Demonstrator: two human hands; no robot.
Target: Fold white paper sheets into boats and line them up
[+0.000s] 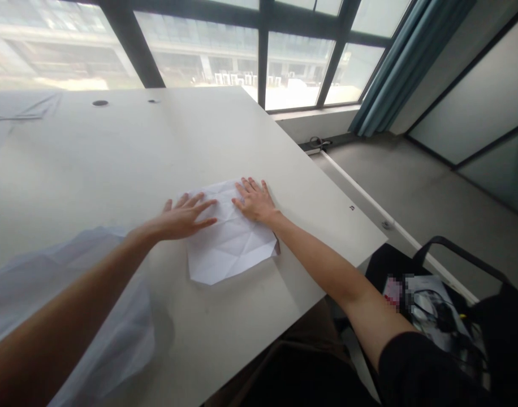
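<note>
A creased sheet of white paper lies on the white table in front of me, crossed by fold lines, its near right corner lifted slightly off the surface. Across the paper's left edge rests my left hand, fingers spread and pointing right. My right hand presses flat on its far right part with the fingers apart. Neither hand grips anything. Under my left forearm is a larger crumpled white sheet, partly hidden by the arm.
More white sheets lie at the table's far left. Two round holes sit near its back edge, by the windows. At right, a black chair holds cables and a package. A blue curtain hangs beyond.
</note>
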